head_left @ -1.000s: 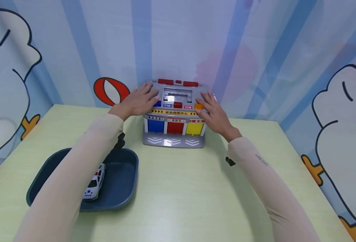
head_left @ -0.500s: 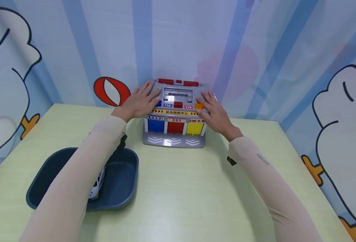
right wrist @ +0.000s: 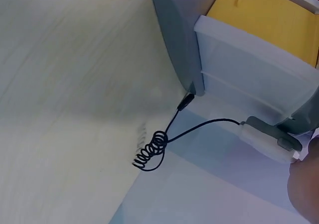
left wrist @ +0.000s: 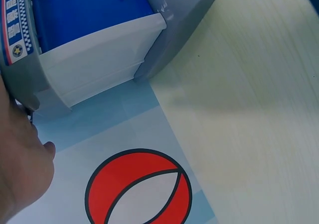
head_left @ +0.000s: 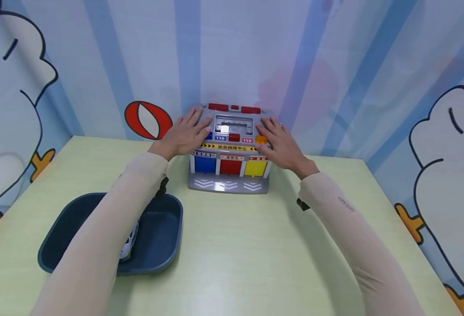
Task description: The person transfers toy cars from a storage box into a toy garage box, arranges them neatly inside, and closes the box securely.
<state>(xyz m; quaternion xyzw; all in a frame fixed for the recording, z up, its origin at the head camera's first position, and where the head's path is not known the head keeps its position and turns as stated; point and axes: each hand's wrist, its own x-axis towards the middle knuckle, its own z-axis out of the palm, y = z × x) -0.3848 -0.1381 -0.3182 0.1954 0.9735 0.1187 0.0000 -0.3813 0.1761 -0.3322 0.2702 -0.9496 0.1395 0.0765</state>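
A grey toy garage (head_left: 228,183) stands at the table's back, with blue, red and yellow doors along its front. My left hand (head_left: 182,137) rests on its top left corner, fingers straight and spread. On the top right corner lies my right hand (head_left: 281,147), fingers extended beside the orange button (head_left: 261,139). The blue door (left wrist: 94,12) looks shut in the left wrist view. In the right wrist view the yellow door (right wrist: 269,22) shows, and a white and grey handset (right wrist: 269,139) hangs on the garage's side with a coiled black cord (right wrist: 155,144).
A dark blue tray (head_left: 174,237) sits at the front left, partly under my left forearm. Inside it lies a white toy police car (head_left: 128,245), mostly hidden by the sleeve. A printed curtain (head_left: 232,52) stands right behind the garage and table (head_left: 248,254).
Both hands stay on the garage's top corners. My left forearm has shifted slightly to the right, covering more of the police car. The whole view has drifted a little.
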